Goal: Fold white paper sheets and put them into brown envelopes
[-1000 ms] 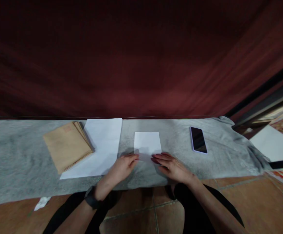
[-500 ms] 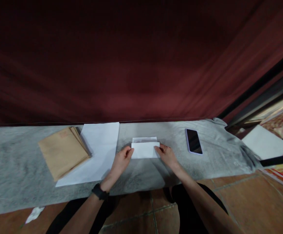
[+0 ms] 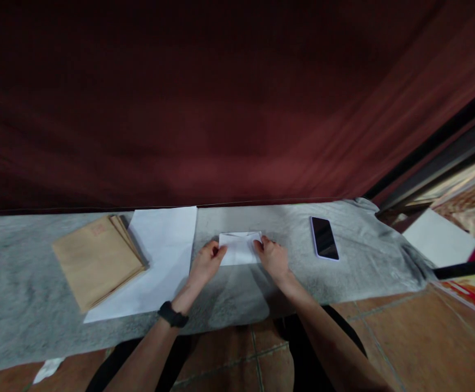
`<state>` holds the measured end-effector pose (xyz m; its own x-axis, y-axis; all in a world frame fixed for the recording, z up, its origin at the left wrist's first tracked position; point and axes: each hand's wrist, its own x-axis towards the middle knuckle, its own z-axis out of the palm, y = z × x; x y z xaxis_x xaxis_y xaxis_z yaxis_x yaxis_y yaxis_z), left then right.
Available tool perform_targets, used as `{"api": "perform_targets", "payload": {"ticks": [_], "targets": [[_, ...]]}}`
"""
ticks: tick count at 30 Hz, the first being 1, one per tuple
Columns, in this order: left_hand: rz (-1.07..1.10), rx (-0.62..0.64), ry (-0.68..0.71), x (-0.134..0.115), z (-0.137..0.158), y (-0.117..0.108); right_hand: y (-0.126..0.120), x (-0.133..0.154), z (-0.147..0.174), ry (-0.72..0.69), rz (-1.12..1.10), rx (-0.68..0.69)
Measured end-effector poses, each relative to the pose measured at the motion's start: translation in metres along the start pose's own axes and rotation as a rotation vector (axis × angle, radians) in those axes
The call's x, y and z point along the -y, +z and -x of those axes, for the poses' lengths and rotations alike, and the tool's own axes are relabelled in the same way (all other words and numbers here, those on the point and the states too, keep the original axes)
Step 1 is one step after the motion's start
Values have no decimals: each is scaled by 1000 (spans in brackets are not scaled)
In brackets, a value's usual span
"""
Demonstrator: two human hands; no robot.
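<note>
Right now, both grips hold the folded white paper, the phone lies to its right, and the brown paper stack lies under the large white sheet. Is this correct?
No: in the head view, the brown paper stack lies partly on the large white sheet, not under it. The left grip and right grip hold the folded white paper, with the phone to its right.

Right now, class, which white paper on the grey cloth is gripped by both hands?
The small folded paper, its ends held by the left hand and the right hand; the larger white paper lies flat, partly under the brown stack.
</note>
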<state>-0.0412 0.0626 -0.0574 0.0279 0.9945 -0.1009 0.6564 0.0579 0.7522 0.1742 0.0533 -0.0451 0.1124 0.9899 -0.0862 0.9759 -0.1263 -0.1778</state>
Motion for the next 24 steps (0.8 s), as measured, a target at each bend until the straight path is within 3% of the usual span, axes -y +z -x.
{"api": "perform_targets", "payload": {"ticks": [15,19,24], "targets": [[-533,-70,-99,-24,4,7,16,-3,-2,-44,0,-204],[-599,-89,-97,-28,8,10,12,1,3,-183,-23,-312],[-626,-108,-87,-31,10,11,25,11,14,-449,-120,-272]]}}
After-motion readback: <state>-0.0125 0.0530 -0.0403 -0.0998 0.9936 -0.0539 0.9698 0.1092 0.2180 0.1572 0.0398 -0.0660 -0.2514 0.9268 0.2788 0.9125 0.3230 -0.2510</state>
